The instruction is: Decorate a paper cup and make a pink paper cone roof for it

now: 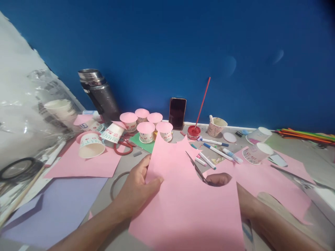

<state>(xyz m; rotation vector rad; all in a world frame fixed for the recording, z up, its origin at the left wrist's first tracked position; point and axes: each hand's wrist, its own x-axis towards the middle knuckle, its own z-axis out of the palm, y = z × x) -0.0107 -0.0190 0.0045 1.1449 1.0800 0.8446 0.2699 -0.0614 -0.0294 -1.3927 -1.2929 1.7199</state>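
My left hand (136, 190) pinches the left edge of a pink paper sheet (183, 202), thumb on top, holding it up in front of me. The sheet has round cut-outs along its top and right edge. My right hand (220, 179) is mostly hidden behind the sheet; its fingers show through a cut-out, closed on scissors (196, 168) whose blades stick up over the paper's edge. Beyond the sheet stand several small paper cups capped with pink circles (146, 131).
A dark flask (99, 94) and a phone (177, 113) lean at the blue wall. A red paint pot with brush (194, 132), markers (214, 150), red scissors (123, 146), loose cups (91, 144), more pink paper (274, 184) and lilac paper (60, 205) cover the table. Coloured sticks (309, 135) lie far right.
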